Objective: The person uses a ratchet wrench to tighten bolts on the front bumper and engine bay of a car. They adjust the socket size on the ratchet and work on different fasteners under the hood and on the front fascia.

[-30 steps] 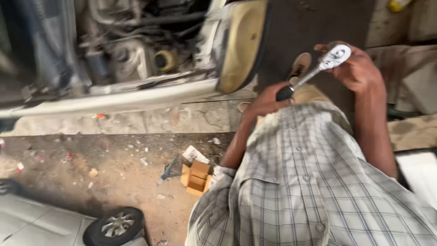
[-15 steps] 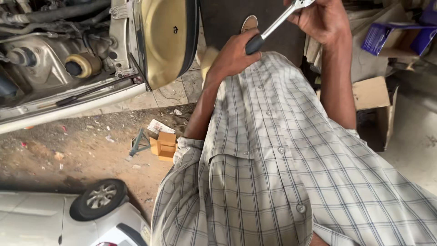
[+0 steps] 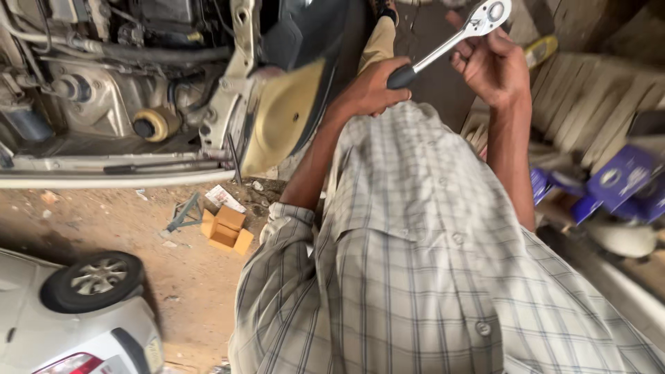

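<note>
To the left of both hands, the open engine bay (image 3: pixel 118 90) of a pale car took up most of the scene, hoses and metal parts crowded inside it, with a yellowish rounded panel (image 3: pixel 284 121) hanging at its edge just beside the left forearm. Below and well to the left of the hands sat the corner of a white car (image 3: pixel 76 332), one wheel (image 3: pixel 93 278) showing against the dusty ground. On the far side, below the right hand and past the elbow, blue boxes (image 3: pixel 620 181) were piled untidily. On the dirt under the left arm lay a small cardboard box (image 3: pixel 225 228), flaps open, with a scrap of paper near it. The person's checked shirt (image 3: pixel 415 277) filled the foreground beneath both arms. Held up between the hands was a ratchet wrench (image 3: pixel 450 43), chrome shaft slanting upward to the right. The left hand (image 3: pixel 374 86) was closed tight round its dark grip. The right hand (image 3: pixel 492 66) had its fingers curled about the shaft just below the round head, thumb resting against the metal.
</note>
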